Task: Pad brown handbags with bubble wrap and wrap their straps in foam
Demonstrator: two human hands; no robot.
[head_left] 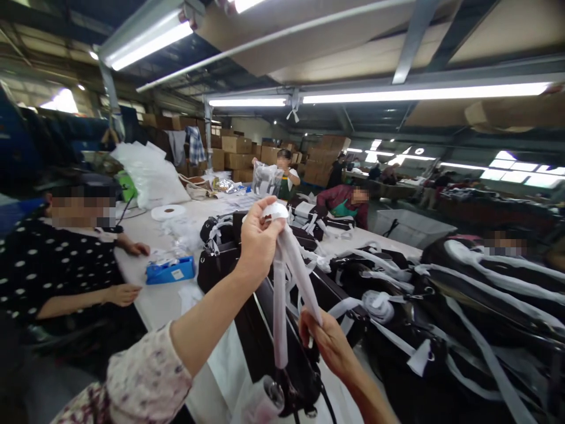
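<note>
Two hands up over a long white desk (159,300) here. Your left hand (258,238) is raised and clenched around the top of a white wrapped strap (286,277), and your right hand (329,344) pinches the same strap lower down, so it hangs stretched between them above a black bag (273,347). More black bags (441,306) with white-wrapped handles are piled along the right side of the desk, touching each other. On the bare part of the desk sits a blue box (171,271), and further back a white tape roll (168,212) and a heap of clear plastic bags (150,174). A person in a dotted black top (48,265) sits at the left edge with both hands resting on the desk. Farther down, other people are at work, one holding up a clear bag (267,179). The room's a warehouse type: cardboard boxes (236,152) stacked at the back, tube lights (424,92) overhead, windows far right.
</note>
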